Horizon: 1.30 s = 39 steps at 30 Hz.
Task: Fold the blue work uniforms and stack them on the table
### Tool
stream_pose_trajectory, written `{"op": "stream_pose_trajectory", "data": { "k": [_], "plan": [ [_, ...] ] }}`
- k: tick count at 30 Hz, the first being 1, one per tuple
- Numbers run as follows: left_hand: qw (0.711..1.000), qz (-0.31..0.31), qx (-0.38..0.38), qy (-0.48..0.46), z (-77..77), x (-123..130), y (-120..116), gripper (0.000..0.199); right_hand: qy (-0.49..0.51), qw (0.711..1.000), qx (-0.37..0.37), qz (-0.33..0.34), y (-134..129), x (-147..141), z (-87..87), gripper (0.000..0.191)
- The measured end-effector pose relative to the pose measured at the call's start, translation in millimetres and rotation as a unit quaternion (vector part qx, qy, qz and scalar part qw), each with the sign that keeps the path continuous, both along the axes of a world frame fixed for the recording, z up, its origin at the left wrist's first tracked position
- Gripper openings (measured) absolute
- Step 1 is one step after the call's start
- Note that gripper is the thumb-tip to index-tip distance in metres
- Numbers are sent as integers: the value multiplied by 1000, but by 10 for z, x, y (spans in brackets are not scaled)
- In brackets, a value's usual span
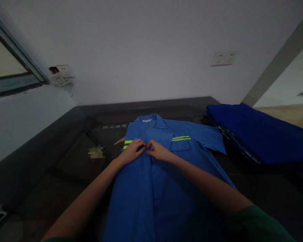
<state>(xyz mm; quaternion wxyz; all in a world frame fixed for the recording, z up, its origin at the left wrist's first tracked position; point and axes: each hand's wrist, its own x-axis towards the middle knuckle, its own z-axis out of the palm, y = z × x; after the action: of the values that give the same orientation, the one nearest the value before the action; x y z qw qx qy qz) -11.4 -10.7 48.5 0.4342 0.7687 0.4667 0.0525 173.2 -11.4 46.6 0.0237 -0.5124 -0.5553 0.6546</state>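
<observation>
Two grips, left hand [132,152] and right hand [159,151], pinch the front of a blue shirt [164,183] spread on a dark surface [68,148] at the frame's lower centre; folded darker-blue cloth [257,132] lies at the frame's right.

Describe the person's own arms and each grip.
Right arm: dark green sleeve, forearm bare. Left arm: forearm bare, a sliver of green at the bottom edge. Left grip and right grip: ungloved; no watch or bracelet shows on either wrist.

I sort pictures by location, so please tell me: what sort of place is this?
Probably indoors, perhaps a home or workroom: a pale wall with sockets, and a dark table bearing a blue shirt.
</observation>
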Motion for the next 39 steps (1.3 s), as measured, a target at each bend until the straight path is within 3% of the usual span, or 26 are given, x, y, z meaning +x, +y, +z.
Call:
{"op": "stream_pose_trajectory", "data": {
  "k": [4, 9, 15, 20, 22, 26, 29, 32, 35, 39],
  "plan": [
    [999, -30, -11, 0, -43, -16, -4, 17, -43, 996, 59, 41, -33, 7, -26, 21],
    [997, -46, 40, 36, -71, 5, -82, 11, -148, 967, 150, 140, -82, 0, 107, 23],
    [990, 11, 103, 97, -154, -7, -143, 37, -208, 943, 202, 164, -141, 1, 220, 25],
    [973, 20, 88, 211, -242, -5, -158, 55, -161, 923, 313, 153, -210, 19, 170, 14],
    [968, 5, 75, 238, -247, 8, -163, 59, -139, 935, 301, 126, -197, 35, 123, 9],
    [963, -9, 78, 256, -231, 33, -173, 60, -91, 973, 208, 36, -104, 92, 70, 9],
    [962, -2, 80, 262, -231, 38, -174, 66, -48, 966, 252, -6, -124, 130, 125, 6],
    [963, -5, 67, 262, -240, 37, -158, 69, -9, 944, 322, 71, -282, 142, 194, 23],
    [966, -7, 52, 255, -246, 43, -141, 67, -36, 923, 343, 172, -466, 153, 187, 37],
    [966, 9, 35, 257, -263, 54, -159, 66, -59, 917, 332, 212, -590, 195, 130, 45]
  ]
}}
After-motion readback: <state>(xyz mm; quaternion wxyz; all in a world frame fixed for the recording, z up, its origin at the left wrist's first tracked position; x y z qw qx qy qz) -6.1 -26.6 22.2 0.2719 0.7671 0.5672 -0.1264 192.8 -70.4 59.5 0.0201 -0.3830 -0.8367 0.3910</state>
